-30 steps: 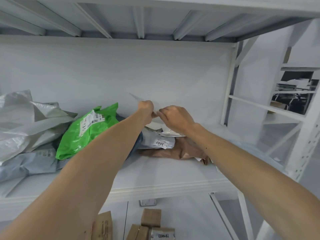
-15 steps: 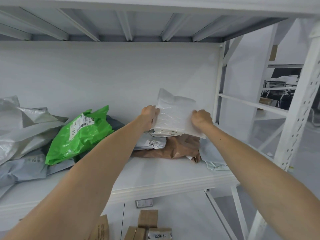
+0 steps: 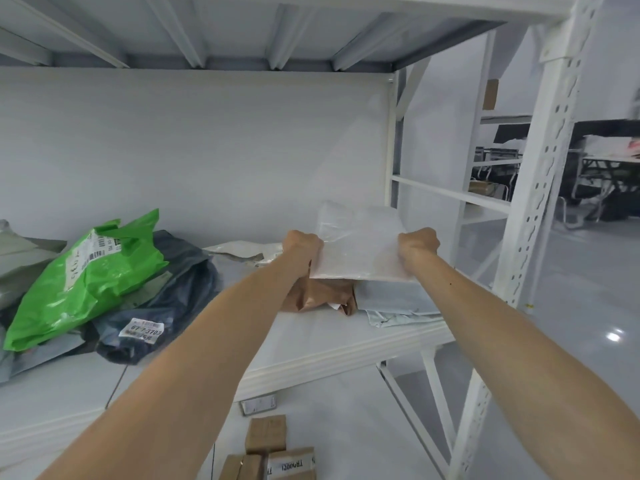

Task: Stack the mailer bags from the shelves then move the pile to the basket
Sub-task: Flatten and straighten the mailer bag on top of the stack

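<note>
A white mailer bag is held flat between both hands over the right end of the shelf. My left hand grips its left edge and my right hand grips its right edge. Directly beneath it lie a brown mailer bag and a pale grey mailer bag. Further left on the shelf sit a green mailer bag and a dark mailer bag with a white label. No basket is in view.
A crumpled white bag lies behind the pile. The white perforated rack upright stands close on the right. Cardboard boxes sit on the floor below the shelf. The upper shelf's underside hangs overhead.
Both hands have spread apart along the white mailer bag and lowered it from upright to nearly flat over the brown and grey bags. The view has shifted right.
</note>
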